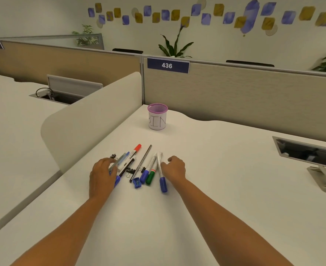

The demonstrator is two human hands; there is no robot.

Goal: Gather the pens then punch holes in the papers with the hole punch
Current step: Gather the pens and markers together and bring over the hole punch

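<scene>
**Both hands flank a loose cluster of pens on a white desk**

A person's two bare forearms reach across a white desk toward a scatter of writing tools lying near its middle. The left hand rests palm-down on the left edge of the cluster, its fingers curled over a clear-barrelled pen and a blue-capped marker whose cap pokes out below the palm; the fingers press on these but whether they are fully closed around them cannot be told. The right hand sits at the right edge of the cluster, fingers loosely curled and slightly apart, its fingertips touching a marker with a blue cap that points toward the near side. It is not clamped on anything.

Between the hands lie a red-capped marker angled toward the far side, a thin dark pencil, a second blue-capped marker and a green-capped marker, the last two side by side and touching. A small blue sharpener lies just near of the pencil's end, and black binder clips sit among the barrels.

Farther away, well apart from the pens, a purple mesh cup stands upright with a paper label reading "BIN". A beige partition behind it carries a blue plate marked 436.
</scene>
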